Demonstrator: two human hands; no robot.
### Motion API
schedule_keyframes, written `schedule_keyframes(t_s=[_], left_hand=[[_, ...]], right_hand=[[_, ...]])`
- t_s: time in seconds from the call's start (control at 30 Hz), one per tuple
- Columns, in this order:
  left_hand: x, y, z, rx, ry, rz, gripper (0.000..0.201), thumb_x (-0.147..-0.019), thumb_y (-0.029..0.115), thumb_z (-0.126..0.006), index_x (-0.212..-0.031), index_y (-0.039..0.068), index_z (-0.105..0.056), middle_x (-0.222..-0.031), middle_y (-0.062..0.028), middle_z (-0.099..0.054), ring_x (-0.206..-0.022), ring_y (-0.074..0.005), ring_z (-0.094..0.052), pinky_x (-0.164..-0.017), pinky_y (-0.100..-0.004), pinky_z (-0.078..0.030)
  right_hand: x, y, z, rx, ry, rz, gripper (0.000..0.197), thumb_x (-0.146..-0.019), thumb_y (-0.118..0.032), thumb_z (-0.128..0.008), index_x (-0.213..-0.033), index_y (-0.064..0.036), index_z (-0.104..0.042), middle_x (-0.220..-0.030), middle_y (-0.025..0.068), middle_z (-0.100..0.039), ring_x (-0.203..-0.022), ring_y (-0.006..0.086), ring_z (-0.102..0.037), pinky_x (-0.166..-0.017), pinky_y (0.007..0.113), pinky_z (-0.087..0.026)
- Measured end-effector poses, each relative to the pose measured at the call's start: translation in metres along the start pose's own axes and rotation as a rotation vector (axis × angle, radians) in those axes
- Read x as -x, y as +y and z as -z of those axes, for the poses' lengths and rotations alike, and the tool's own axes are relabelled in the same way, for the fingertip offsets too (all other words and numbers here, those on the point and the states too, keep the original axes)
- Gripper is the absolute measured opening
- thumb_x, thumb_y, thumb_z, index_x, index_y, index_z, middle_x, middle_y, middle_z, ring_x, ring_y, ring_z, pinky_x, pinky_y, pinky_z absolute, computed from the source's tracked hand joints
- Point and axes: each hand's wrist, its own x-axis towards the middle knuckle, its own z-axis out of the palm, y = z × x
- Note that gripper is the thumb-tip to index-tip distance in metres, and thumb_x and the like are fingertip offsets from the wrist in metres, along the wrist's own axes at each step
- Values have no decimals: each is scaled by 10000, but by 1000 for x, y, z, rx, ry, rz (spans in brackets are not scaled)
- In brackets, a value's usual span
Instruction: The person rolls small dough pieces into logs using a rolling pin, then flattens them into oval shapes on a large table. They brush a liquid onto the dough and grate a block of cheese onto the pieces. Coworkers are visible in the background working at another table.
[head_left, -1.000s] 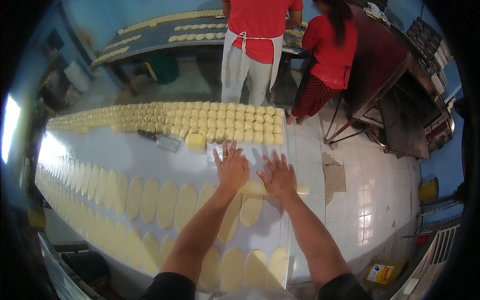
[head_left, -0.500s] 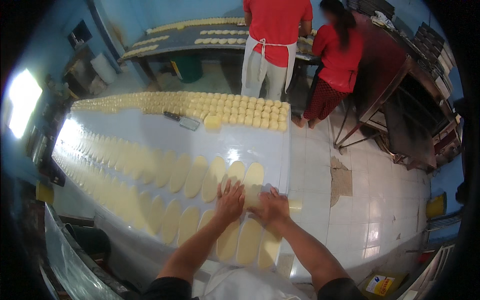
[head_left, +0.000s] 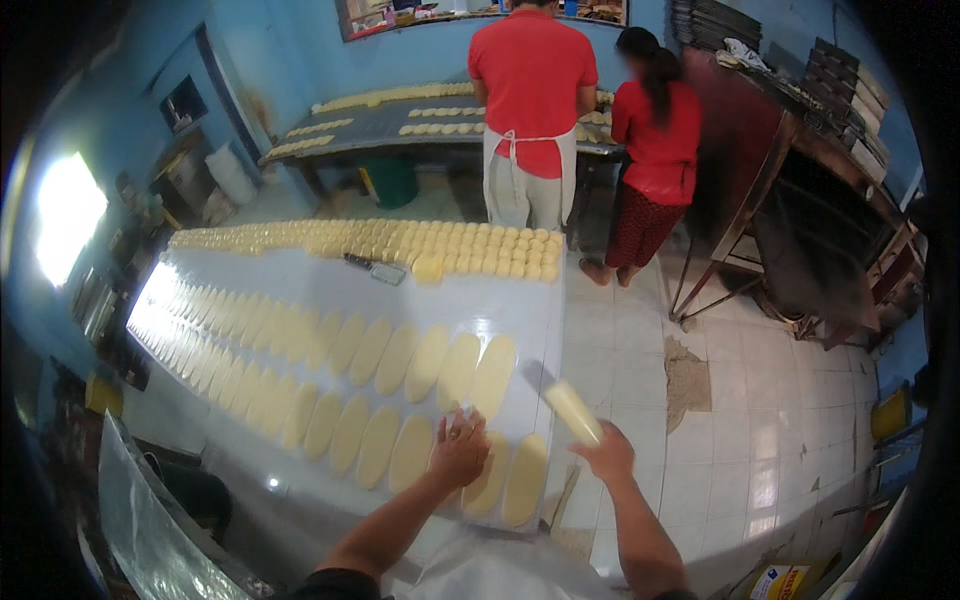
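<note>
My right hand [head_left: 608, 456] grips one end of a pale yellow rolling pin [head_left: 573, 411], holding it tilted beside the right end of the white table [head_left: 530, 300]. Lower and to the left, my left hand [head_left: 460, 450] rests with its fingers stretched over a flattened dough oval [head_left: 484, 482] in the near row. It partly covers the dough there. Just beyond the fingers lies the far row, ending in another long dough oval [head_left: 493, 376]. Both rows of flattened pieces run away to the left.
Several rows of dough balls [head_left: 490, 248] line the table's far edge, near a dough scraper [head_left: 376, 269] and a yellow block [head_left: 428, 269]. Two people in red stand at a back table [head_left: 350, 138]. A dark oven [head_left: 745, 150] stands at right, over a tiled floor [head_left: 640, 400].
My right hand has lifted the rolling pin off the dough and swung it right, past the table's end. My left hand has shifted slightly nearer. The whole view has tilted upward.
</note>
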Motion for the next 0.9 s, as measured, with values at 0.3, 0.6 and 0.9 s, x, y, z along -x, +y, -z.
schedule_keyframes(t_s=[0.3, 0.6, 0.9], left_hand=[[-244, -23, -20, 303, 227, -26, 296, -941, 284, -620, -1029, 9, -685, -992, -214, -680, -957, -398, -643, -856, -486, -526], [-473, 8, -82, -122, 162, 132, 333, -924, 239, -651, -1108, -38, -623, -1106, -198, -603, -970, -330, -668, -813, -443, -561], [-388, 44, -65, 209, 232, 89, 292, -826, 110, -698, -1077, -4, -604, -1064, -177, -585, -1048, -379, -605, -904, -439, -510]], right_hand=[[193, 221, -6, 270, 45, -743, 667, -682, -455, -890, -1093, -2, -625, -951, 195, -715, -911, 389, -699, -765, 487, -553], [247, 168, -23, 91, -28, -960, 673, -721, -456, -866, -1147, 6, -627, -988, 207, -713, -904, 383, -691, -759, 475, -550], [306, 160, -53, -23, -33, -911, 680, -761, -457, -842, -1201, 15, -629, -1024, 219, -710, -896, 377, -683, -752, 463, -548]])
